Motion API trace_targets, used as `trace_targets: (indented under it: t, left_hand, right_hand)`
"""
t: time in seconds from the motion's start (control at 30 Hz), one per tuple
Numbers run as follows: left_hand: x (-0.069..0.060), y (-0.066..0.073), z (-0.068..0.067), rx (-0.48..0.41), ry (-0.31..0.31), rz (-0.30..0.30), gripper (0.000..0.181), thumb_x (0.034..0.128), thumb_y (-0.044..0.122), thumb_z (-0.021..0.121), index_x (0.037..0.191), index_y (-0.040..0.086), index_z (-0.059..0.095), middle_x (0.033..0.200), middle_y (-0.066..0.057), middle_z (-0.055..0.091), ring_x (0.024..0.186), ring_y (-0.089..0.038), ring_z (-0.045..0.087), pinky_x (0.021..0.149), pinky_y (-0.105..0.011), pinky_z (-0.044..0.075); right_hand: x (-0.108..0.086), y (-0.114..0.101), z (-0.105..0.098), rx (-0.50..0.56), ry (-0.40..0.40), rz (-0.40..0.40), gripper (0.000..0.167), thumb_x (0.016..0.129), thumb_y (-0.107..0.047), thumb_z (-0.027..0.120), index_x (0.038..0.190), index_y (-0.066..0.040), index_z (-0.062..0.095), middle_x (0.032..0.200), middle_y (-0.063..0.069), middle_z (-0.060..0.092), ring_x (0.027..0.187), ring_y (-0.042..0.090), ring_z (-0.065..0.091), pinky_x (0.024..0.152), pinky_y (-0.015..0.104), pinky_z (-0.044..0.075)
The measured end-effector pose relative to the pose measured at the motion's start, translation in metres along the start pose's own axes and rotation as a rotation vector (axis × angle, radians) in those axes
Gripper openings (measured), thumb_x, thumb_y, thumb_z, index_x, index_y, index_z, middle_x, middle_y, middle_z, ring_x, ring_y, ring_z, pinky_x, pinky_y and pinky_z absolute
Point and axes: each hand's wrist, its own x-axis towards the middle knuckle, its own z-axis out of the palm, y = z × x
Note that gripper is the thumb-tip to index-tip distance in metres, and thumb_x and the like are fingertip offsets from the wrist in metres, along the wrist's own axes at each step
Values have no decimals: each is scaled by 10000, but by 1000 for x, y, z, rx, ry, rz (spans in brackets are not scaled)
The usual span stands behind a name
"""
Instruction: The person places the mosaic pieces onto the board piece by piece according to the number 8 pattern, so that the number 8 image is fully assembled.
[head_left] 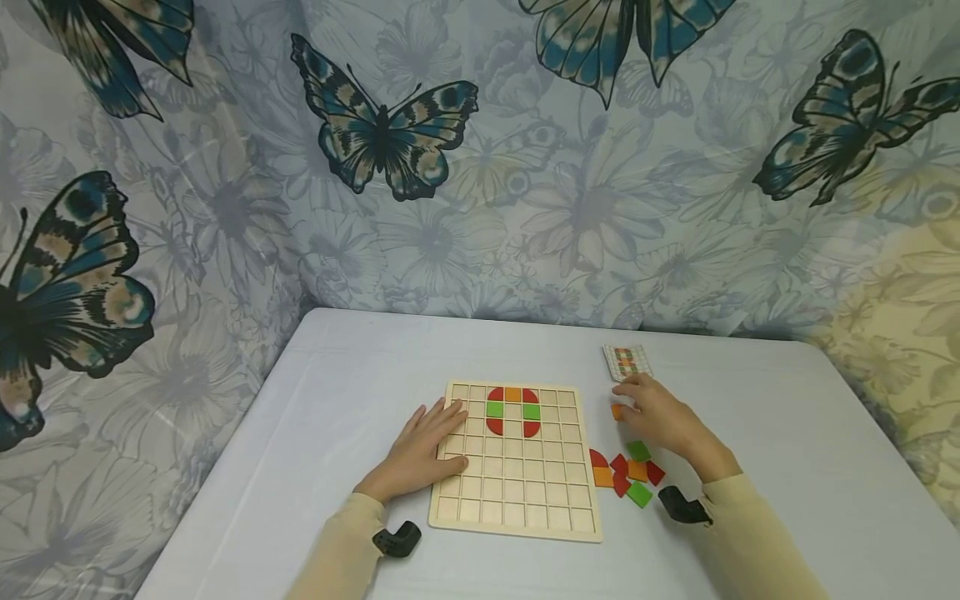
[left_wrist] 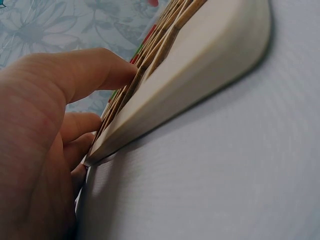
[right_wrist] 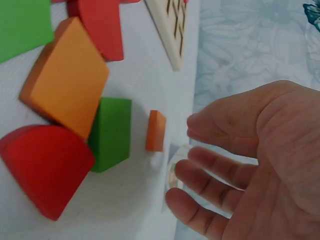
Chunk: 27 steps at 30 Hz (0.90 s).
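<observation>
My left hand (head_left: 416, 454) is resting spread on the board (head_left: 517, 534), gripping nothing. My right hand (head_left: 666, 421) is hovering loose, empty, near the orange tile (right_wrist: 156, 132); I'm favouring an opposite-edge pinch.

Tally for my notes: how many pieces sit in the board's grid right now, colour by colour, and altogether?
Red pieces: 4
Green pieces: 2
Orange piece: 1
Total visible in the board: 7
</observation>
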Motion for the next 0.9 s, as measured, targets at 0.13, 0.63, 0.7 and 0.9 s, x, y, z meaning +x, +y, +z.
trace_targets:
  t: [0.13, 0.63, 0.7, 0.9]
  left_hand:
    - [0, 0, 0, 1, 1, -2, 747, 912, 379, 648, 1570, 132, 392, 1692, 2, 256, 1608, -235, 84, 1314, -506, -7]
    - [0, 1, -1, -2, 4, 2, 743, 914, 381, 650, 1569, 139, 396, 1693, 9, 253, 1608, -232, 85, 1314, -502, -5]
    - [0, 1, -1, 0, 6, 3, 742, 911, 378, 649, 1566, 134, 400, 1692, 4, 258, 1607, -236, 90, 1314, -505, -2]
    - [0, 1, -1, -5, 3, 1, 738, 916, 369, 651, 1567, 133, 398, 1691, -4, 259, 1607, -245, 94, 1314, -507, -4]
  right_hand:
    - [-1, 3, 2, -27, -23, 28, 396, 967, -133, 607, 1312, 60, 627, 1391, 334, 490, 1222, 463, 530, 961, 615, 546]
    - [-4, 7, 9, -39, -5, 66, 301, 907, -105, 691, 1192, -9, 686, 1222, 221, 602, 975, 297, 581, 815, 508, 592]
    - [-3, 8, 9, -6, -2, 77, 273, 904, -96, 697, 1158, -3, 665, 1155, 198, 617, 920, 275, 573, 776, 459, 589]
    - [0, 6, 9, 103, 30, 100, 168, 928, -106, 685, 1066, -19, 647, 956, 108, 656, 791, 215, 550, 641, 283, 522]
